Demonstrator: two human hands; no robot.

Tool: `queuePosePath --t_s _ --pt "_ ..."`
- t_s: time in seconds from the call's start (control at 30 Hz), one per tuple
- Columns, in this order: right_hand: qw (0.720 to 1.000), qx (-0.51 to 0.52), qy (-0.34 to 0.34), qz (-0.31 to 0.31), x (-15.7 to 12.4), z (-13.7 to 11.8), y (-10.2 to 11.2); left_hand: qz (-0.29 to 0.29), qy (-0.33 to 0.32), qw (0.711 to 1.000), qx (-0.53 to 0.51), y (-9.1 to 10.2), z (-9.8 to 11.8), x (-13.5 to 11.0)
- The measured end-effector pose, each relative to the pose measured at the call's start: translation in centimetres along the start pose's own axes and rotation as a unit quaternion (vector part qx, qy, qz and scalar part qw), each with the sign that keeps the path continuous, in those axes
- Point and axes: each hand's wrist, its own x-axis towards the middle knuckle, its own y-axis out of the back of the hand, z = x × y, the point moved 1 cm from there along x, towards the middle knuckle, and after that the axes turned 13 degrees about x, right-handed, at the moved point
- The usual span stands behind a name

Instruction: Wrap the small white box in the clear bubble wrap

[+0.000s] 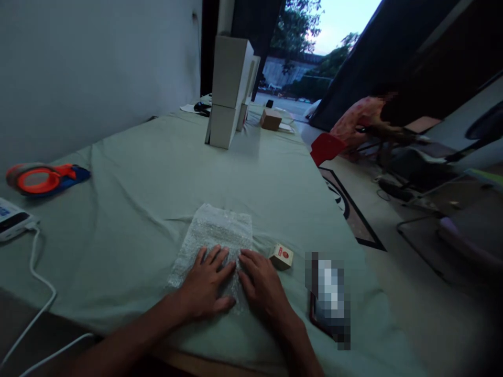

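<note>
A sheet of clear bubble wrap (220, 225) lies flat on the pale green cloth near the table's front edge. My left hand (206, 280) rests on its lower middle, palm down with the fingers spread. Against its right side lies my right hand (261, 277), also palm down, its fingers stretched out on the wrap. Just right of those fingers sits a small cream box (282, 256) with a red mark, apart from the wrap. Both hands press on the sheet without gripping it, and they cover part of its lower half.
A phone (328, 303), partly blurred, lies at the right. An orange and blue tape dispenser (49, 178) and a white device (13, 220) with a cable are at the left. Tall white boxes (228, 89) and a brown box (271, 119) stand farther back. A person (359, 123) sits beyond the table.
</note>
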Motion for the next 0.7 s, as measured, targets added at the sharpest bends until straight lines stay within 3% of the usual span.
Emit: queuePosePath --t_s 0.1,0.17,0.23,0.33,0.47,0.6,0.7 --pt "0.993 -0.023 -0.009 0.115 -0.4 1.2 2.1 -0.004 -0.010 1.000 0.001 -0.1 -0.3 -0.2" --pt "0.982 -0.073 -0.064 0.161 -0.5 2.6 3.5 -0.004 -0.011 1.000 -0.003 -0.1 -0.3 -0.2" --pt "0.974 -0.101 -0.136 0.148 -0.4 4.3 4.4 -0.001 -0.008 1.000 -0.010 -0.2 -0.2 -0.1" --pt "0.975 -0.053 -0.193 0.098 -0.2 5.2 5.3 0.008 -0.003 1.000 -0.023 -0.3 -0.2 -0.1" --pt "0.969 0.108 -0.177 0.136 0.6 1.7 5.6 0.027 -0.012 0.999 -0.030 -0.3 -0.2 -0.2" --pt "0.964 0.245 -0.087 0.047 2.8 -2.3 3.2 0.048 -0.017 0.998 -0.040 -0.4 -0.1 -0.2" --pt "0.959 0.257 -0.120 0.019 4.3 -1.9 0.8 0.076 -0.021 0.995 -0.062 -0.4 -0.3 -0.4"
